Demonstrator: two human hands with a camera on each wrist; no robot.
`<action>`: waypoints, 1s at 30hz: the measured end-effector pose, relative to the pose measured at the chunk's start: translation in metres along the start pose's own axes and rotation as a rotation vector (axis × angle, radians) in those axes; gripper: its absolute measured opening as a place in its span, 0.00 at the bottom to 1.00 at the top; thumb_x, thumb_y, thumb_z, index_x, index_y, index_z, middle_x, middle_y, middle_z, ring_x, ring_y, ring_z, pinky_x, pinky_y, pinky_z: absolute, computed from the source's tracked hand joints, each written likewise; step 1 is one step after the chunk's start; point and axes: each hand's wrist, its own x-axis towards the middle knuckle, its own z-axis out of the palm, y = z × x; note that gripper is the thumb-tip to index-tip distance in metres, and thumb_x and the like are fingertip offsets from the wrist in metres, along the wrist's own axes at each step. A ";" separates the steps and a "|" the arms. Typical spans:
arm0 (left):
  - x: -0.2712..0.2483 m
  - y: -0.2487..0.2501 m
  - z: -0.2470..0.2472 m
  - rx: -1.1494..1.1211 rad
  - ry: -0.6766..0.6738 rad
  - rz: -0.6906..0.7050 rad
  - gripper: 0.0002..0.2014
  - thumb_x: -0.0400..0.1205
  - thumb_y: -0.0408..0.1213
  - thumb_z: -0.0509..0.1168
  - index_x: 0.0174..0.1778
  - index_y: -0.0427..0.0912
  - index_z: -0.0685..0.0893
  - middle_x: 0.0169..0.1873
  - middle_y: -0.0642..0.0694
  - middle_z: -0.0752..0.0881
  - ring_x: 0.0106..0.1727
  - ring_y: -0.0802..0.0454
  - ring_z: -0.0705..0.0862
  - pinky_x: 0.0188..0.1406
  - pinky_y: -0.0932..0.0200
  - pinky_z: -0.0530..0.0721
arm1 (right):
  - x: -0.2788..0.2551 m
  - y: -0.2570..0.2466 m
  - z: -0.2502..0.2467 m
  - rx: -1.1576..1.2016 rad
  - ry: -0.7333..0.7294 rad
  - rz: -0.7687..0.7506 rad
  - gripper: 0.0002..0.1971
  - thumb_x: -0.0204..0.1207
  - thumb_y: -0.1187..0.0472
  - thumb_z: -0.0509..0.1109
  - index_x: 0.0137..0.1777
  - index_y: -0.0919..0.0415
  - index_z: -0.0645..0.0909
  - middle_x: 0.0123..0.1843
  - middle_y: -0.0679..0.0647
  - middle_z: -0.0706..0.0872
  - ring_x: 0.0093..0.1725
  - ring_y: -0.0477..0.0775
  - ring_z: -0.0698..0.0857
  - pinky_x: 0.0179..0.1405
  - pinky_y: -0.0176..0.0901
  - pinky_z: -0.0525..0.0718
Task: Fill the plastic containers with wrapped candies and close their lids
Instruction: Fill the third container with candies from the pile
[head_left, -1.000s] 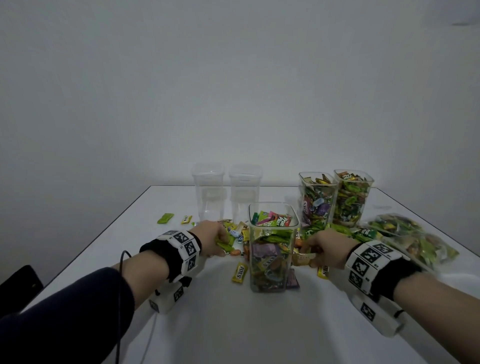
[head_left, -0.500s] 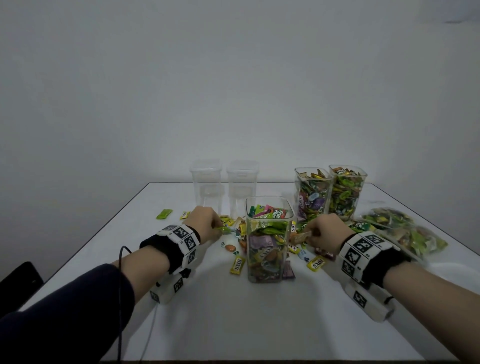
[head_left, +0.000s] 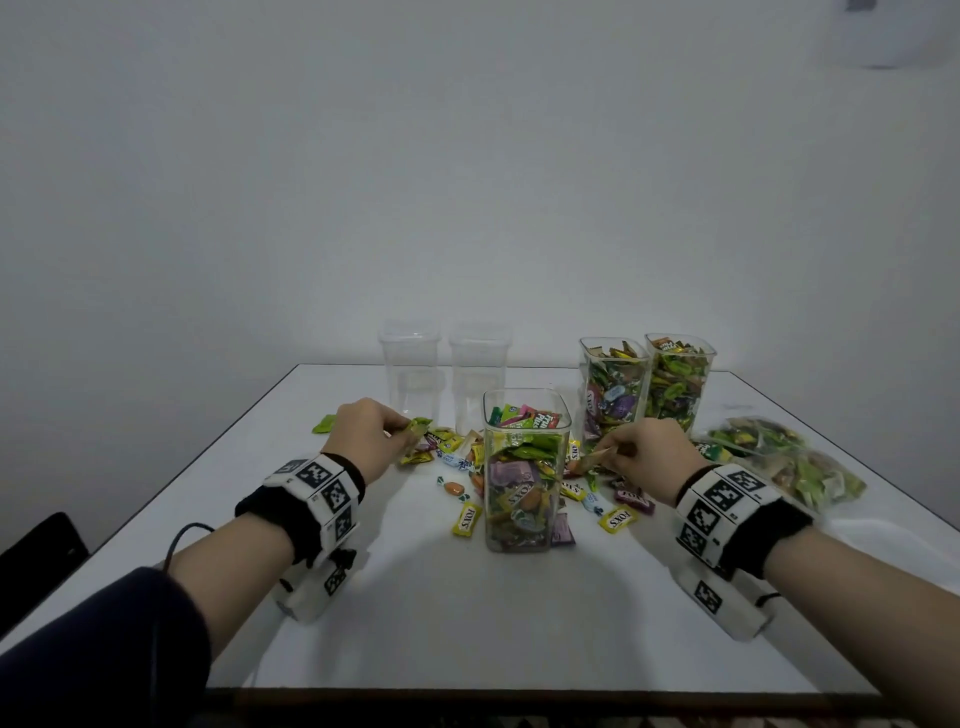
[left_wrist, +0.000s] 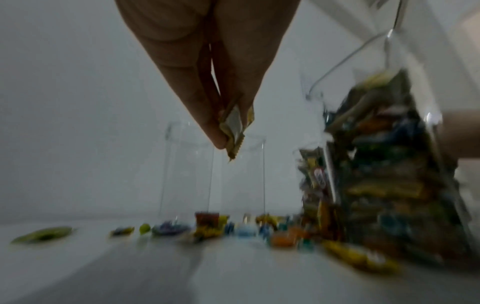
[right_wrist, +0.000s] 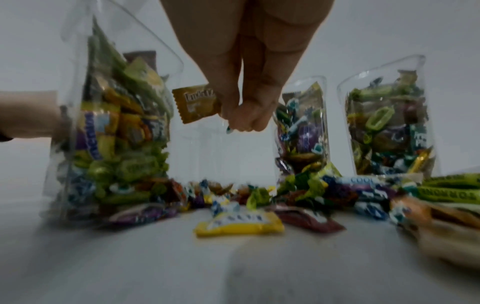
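Crinkly yellow-green foil is showing between the pinched fingertips of your left hand (head_left: 370, 434): you are holding a wrapped candy (left_wrist: 235, 131) above the white counter (head_left: 467, 613), left of the middle container (head_left: 524, 473). Your right hand (head_left: 647, 454) is pinching a golden square candy (right_wrist: 196, 105) by one edge, fingers curled tight, just right of that same container. It is standing open, clear and square-sided, nearly full of glossy wrappers. Loose candies (head_left: 465, 521) are lying scattered around its base. Two empty clear containers (head_left: 410, 374) are standing behind, two filled ones (head_left: 615, 395) to the right, and a soft bag of candies (head_left: 779, 462) beside them. Only your right wrist view is showing print on the golden wrapper, though it is too blurred to read; the left wrist view is blurred.
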 end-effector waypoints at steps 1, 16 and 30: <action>-0.003 0.002 -0.004 -0.036 0.032 0.006 0.09 0.77 0.41 0.73 0.46 0.39 0.92 0.35 0.46 0.90 0.33 0.58 0.79 0.35 0.70 0.69 | -0.001 0.000 -0.002 0.013 0.023 -0.001 0.09 0.77 0.63 0.69 0.54 0.56 0.88 0.44 0.54 0.90 0.37 0.44 0.79 0.43 0.29 0.72; -0.024 0.095 -0.029 -0.484 0.166 0.255 0.04 0.73 0.32 0.76 0.42 0.41 0.91 0.30 0.62 0.85 0.29 0.73 0.83 0.33 0.79 0.79 | -0.010 -0.032 -0.039 0.284 0.253 0.031 0.16 0.72 0.74 0.64 0.42 0.56 0.91 0.33 0.44 0.84 0.23 0.38 0.76 0.25 0.20 0.72; -0.026 0.109 0.002 -0.491 -0.015 0.283 0.15 0.66 0.24 0.79 0.24 0.45 0.81 0.31 0.49 0.82 0.45 0.44 0.87 0.50 0.57 0.87 | 0.001 -0.060 -0.050 0.554 0.354 0.003 0.17 0.72 0.77 0.62 0.40 0.59 0.89 0.28 0.46 0.85 0.20 0.33 0.82 0.24 0.25 0.79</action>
